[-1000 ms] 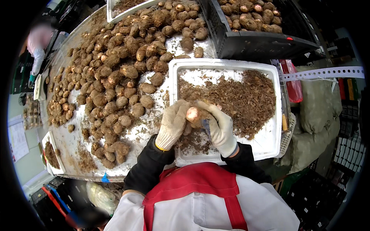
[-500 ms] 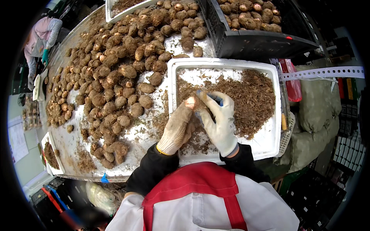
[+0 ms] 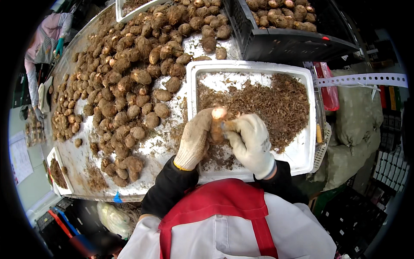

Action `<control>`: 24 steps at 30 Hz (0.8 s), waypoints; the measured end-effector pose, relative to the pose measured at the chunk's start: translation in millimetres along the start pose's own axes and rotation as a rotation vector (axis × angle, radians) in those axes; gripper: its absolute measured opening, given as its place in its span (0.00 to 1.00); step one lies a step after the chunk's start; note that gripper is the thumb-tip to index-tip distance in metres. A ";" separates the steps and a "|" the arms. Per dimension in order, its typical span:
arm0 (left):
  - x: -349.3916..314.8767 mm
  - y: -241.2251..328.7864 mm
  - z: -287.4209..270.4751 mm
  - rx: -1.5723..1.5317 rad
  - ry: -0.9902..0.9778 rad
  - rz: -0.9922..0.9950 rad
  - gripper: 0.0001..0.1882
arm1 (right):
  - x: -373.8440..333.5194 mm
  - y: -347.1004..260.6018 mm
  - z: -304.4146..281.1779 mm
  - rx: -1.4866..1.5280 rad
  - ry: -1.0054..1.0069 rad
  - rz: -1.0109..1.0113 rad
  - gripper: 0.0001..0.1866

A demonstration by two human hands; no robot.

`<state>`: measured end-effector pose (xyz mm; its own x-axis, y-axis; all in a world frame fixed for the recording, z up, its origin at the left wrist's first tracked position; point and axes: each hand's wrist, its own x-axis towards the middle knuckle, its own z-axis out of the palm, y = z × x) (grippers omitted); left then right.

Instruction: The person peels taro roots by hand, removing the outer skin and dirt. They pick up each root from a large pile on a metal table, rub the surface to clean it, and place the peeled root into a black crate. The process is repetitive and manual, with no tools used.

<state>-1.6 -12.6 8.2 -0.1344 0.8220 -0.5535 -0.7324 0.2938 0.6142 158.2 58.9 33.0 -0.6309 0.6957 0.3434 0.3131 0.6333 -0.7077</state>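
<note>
A brown, hairy taro corm with a pale pinkish cut end is upright in my left hand, which wears a soiled knitted glove and wraps round it from the left. My right hand, in a cleaner white glove, presses its curled fingers to the taro's right side. A small dark-blue bit shows at those fingertips; whether it is a tool or part of the glove, I cannot tell. Both hands are over a white foam box holding brown fibrous peelings.
A big heap of taros covers the table on the left. Beyond the foam box stands a black crate of taros. Pale sacks lie at the right. A person bends over the table's far left side.
My right hand has moved down and right along the taro, its fingers now more curled. The taro's cut end has tipped upward. The person at far left has shifted their arms.
</note>
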 end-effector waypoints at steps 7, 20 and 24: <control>1.5 -19.3 -3.9 0.022 -0.099 -0.040 0.26 | -9.2 5.1 -2.2 0.158 -0.045 0.155 0.07; 0.0 -7.6 -10.1 -0.108 0.040 0.104 0.27 | 11.1 -8.8 -8.7 0.188 -0.019 0.277 0.17; 1.9 -8.5 -13.4 0.305 -0.047 0.216 0.25 | 19.1 -3.8 12.8 0.071 -0.016 0.125 0.12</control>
<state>-4.5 -20.0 -5.6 -0.2278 0.9004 -0.3707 -0.4568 0.2374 0.8573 135.9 65.4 34.3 -0.6020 0.7614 0.2404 0.3389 0.5162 -0.7865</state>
